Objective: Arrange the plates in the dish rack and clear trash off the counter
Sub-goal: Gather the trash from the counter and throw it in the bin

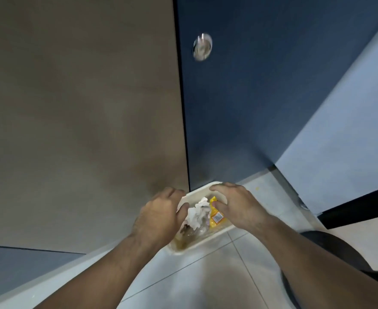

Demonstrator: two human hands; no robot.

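Holding a white disposable tray [214,236] low over the tiled floor [205,277], the person grips it from both sides. The left hand [159,216] wraps the tray's left rim, fingers curled over the edge with the thumb lying inside. The right hand [234,205] arches over the far right corner; its grip is pinched on the tray, fingers on the outer rim and the thumb pressing down near a yellow wrapper [215,214]. Beside the wrapper lies a crumpled white napkin [197,212], and nearer the person some clear plastic and oily residue, blurred and hard to identify.

The tray hangs in front of a brown panel [78,108] and a dark blue door [250,97] with a round metal pull [202,47]. A dark rounded shape [330,253] sits at lower right; it could be a bin, but that cannot be told. No desk or dish rack is in view.

The step in hand looks like carrying the trash to disposal. To do it well, the tray should stay level so the oily liquid does not run over the near edge onto the floor. Both grips ought to stay firm on the rims, since such thin trays flex. The thumb over the wrapper helps keep the light pieces from sliding out. Tipping should wait until the tray is right above a receptacle.
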